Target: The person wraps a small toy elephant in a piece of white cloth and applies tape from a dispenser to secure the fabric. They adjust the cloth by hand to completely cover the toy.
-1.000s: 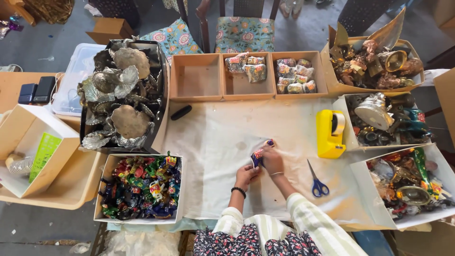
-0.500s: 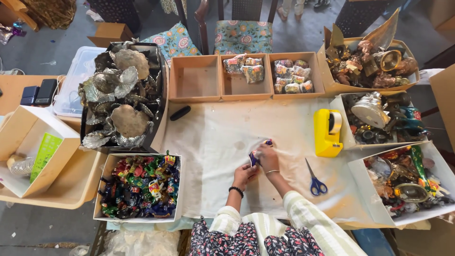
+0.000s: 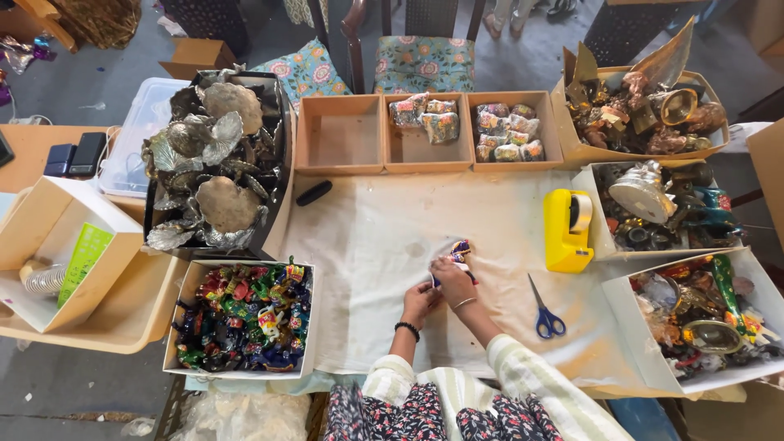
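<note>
A wide white cloth [image 3: 367, 269] covers the table in the middle of the frame. Just below centre, the right hand [image 3: 454, 282] grasps a small multicoloured painted figurine [image 3: 460, 251] with clear wrapping, which sticks out above its fingers. The left hand [image 3: 420, 300], lower left of it, pinches the wrapping edge.

- Left hand [image 3: 419, 300] and right hand [image 3: 454, 280] both grip a small colourful figurine [image 3: 460, 250] on the white cloth [image 3: 367, 245].
- Blue-handled scissors [image 3: 545, 314] and yellow tape dispenser [image 3: 567, 231] near.
</note>
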